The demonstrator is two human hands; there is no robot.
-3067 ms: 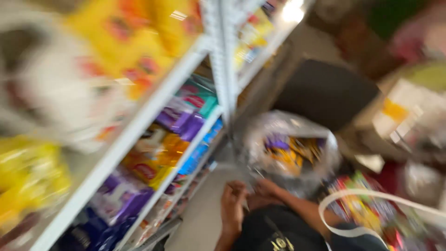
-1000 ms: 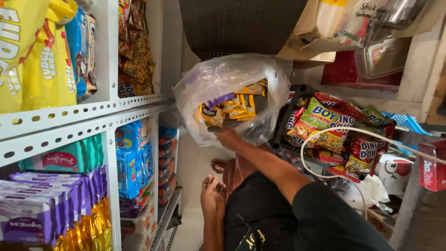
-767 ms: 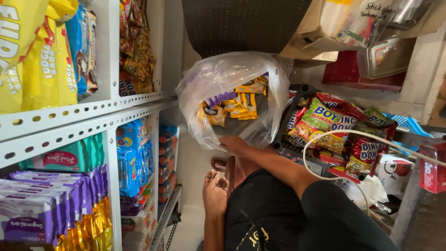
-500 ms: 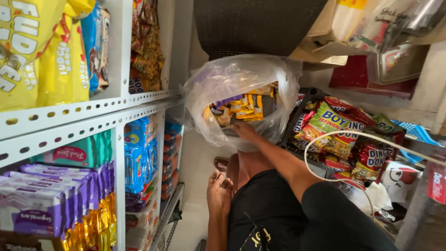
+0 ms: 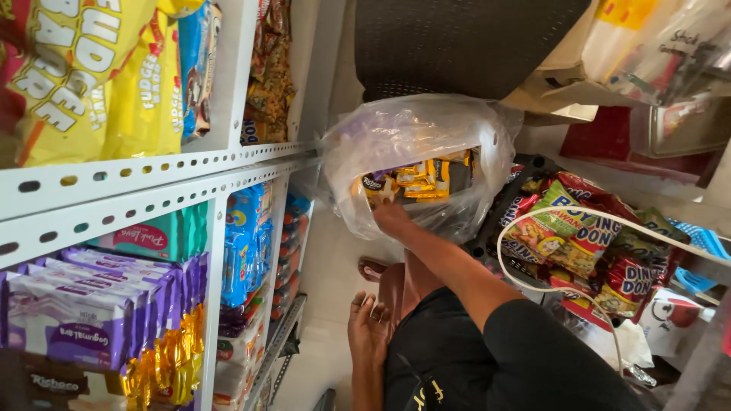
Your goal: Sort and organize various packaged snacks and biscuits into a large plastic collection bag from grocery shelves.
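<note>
My right hand point(image 5: 392, 218) reaches forward into the mouth of a clear plastic bag point(image 5: 396, 129) that stands on the floor. Its fingers are buried among the yellow and purple snack packs point(image 5: 426, 179) inside, so its grip is hidden. My left hand point(image 5: 368, 329) rests flat on my thigh with the fingers apart and nothing in it. I crouch low, in dark clothing, with one sandalled foot point(image 5: 373, 268) under the arm.
A white metal shelf rack point(image 5: 152, 190) on the left holds yellow bags point(image 5: 91, 84), purple packs point(image 5: 68, 320) and blue packs point(image 5: 244, 243). On the right a dark crate holds red and green snack bags point(image 5: 579, 236), with a white cord point(image 5: 502, 251) looping over them. A dark woven panel point(image 5: 457, 46) stands behind the bag.
Three seconds ago the view was blurred and both hands sat low together. Since then my right arm has stretched to the bag and stays there; my left hand has barely shifted.
</note>
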